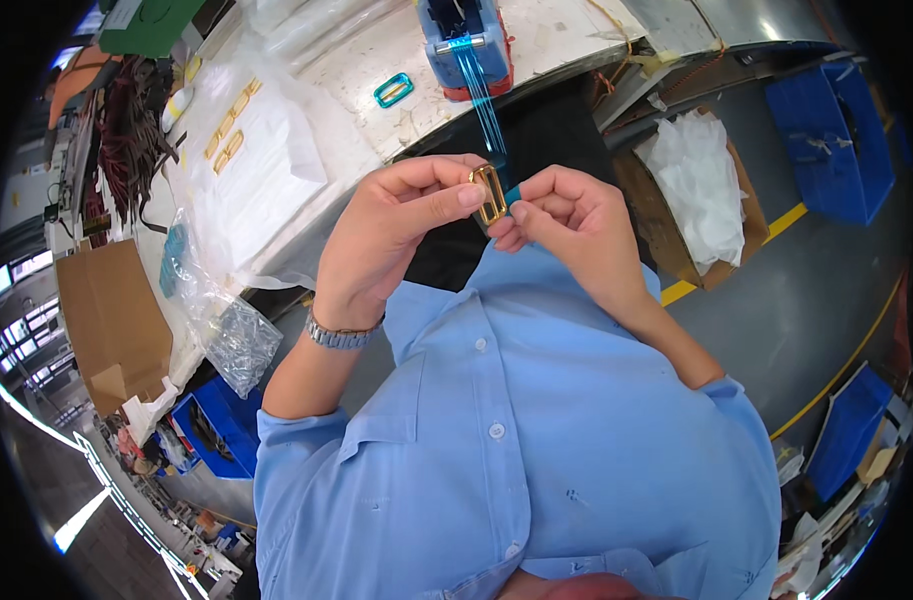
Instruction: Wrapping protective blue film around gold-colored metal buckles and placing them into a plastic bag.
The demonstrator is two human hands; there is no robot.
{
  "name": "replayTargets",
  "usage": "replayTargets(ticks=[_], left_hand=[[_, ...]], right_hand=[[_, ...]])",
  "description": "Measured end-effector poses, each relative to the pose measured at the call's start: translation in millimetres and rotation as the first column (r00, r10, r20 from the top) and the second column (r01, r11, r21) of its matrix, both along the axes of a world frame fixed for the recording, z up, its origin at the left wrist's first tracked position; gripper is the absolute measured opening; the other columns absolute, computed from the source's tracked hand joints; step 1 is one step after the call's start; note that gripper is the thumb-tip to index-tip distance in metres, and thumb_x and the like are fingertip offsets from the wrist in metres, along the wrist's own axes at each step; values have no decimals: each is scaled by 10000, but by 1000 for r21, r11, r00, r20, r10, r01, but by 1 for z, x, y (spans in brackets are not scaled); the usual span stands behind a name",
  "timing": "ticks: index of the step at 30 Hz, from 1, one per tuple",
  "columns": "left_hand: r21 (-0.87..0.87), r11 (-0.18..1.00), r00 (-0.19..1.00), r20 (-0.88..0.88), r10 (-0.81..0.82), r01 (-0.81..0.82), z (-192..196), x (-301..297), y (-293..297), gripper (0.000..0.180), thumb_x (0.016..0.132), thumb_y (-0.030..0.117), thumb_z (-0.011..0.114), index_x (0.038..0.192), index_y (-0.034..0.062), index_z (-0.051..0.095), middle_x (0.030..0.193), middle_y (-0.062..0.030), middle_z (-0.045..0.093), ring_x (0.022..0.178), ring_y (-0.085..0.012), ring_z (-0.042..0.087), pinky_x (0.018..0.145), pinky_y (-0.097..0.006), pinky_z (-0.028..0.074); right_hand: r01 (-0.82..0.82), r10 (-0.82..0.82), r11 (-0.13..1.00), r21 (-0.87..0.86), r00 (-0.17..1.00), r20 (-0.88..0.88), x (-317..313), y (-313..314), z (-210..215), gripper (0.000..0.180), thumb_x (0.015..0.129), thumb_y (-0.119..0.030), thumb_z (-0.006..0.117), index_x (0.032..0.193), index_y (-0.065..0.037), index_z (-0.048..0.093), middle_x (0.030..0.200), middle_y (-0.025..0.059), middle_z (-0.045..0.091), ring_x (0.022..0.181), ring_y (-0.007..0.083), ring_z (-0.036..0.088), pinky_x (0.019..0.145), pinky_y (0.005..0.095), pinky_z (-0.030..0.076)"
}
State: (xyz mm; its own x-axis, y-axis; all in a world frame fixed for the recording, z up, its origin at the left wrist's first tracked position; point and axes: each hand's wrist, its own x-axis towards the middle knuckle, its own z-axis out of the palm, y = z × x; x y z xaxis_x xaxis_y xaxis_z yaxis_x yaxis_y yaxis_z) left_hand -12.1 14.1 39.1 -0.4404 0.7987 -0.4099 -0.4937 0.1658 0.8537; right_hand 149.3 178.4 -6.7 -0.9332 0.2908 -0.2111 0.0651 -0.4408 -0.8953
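Note:
My left hand [396, 225] pinches a small gold rectangular buckle [489, 194] between thumb and forefinger, close in front of my chest. My right hand [566, 215] meets it from the right, fingers closed on the buckle's edge and on the end of a thin blue tape [486, 110]. The tape runs up from the buckle to a blue tape dispenser [463, 42] on the white worktable [376, 110]. A teal wrapped buckle [393, 90] lies on the table left of the dispenser. I wear a metal wristwatch [342, 335] on the left wrist.
Several gold buckles [228, 128] lie on white sheets at the table's left, beside clear plastic bags [231, 335]. A cardboard box with white plastic [698, 195] and blue bins [831, 130] stand on the grey floor at right. Brown cardboard [111, 320] lies at far left.

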Motion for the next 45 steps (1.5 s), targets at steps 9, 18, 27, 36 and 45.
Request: replayTargets(ticks=[9, 18, 27, 36, 45], left_hand=[[-27, 1000, 1000, 21, -4, 4, -11, 3, 11, 147, 1020, 105, 736, 1116, -5, 754, 1276, -122, 736, 1103, -169, 704, 1033, -355, 557], [-60, 998, 996, 89, 23, -18, -18, 2, 14, 178, 1000, 147, 782, 1120, 17, 768, 1057, -60, 778, 988, -126, 718, 939, -283, 569], [-50, 998, 987, 157, 32, -25, -16, 3, 17, 173, 1007, 171, 779, 1112, 33, 769, 1052, -52, 776, 987, -128, 721, 943, -285, 579], [-49, 999, 995, 94, 29, -25, -22, 6, 15, 176, 1000, 162, 784, 1100, 18, 771, 1022, -59, 779, 959, -124, 718, 895, -279, 568], [-68, 998, 1000, -1, 15, -15, -24, 5, 15, 127, 1004, 143, 771, 1057, 27, 765, 1008, -38, 770, 933, -102, 699, 886, -269, 551]], right_hand=[[-7, 7, 999, 42, 1000, 4, 4, 0, 3, 161, 1068, -18, 610, 1194, 75, 646, 1009, 164, 792, 902, 183, 771, 844, 310, 625], [-10, 11, 998, 61, 1000, -16, 4, 1, -1, 215, 1072, -19, 604, 1252, 91, 646, 1033, 173, 790, 934, 192, 772, 867, 317, 624], [-28, 27, 1000, -5, 999, -29, 2, 2, -4, 224, 1067, -30, 607, 1240, 90, 683, 1037, 176, 792, 927, 204, 784, 854, 314, 640], [-42, 43, 999, -18, 999, 5, 3, 1, 0, 239, 1070, -36, 591, 1248, 98, 678, 1052, 179, 791, 943, 212, 785, 853, 318, 636], [-72, 73, 996, -48, 997, 23, -2, 1, 4, 281, 1055, -92, 676, 1263, 96, 686, 1056, 172, 794, 947, 208, 790, 822, 304, 636]])
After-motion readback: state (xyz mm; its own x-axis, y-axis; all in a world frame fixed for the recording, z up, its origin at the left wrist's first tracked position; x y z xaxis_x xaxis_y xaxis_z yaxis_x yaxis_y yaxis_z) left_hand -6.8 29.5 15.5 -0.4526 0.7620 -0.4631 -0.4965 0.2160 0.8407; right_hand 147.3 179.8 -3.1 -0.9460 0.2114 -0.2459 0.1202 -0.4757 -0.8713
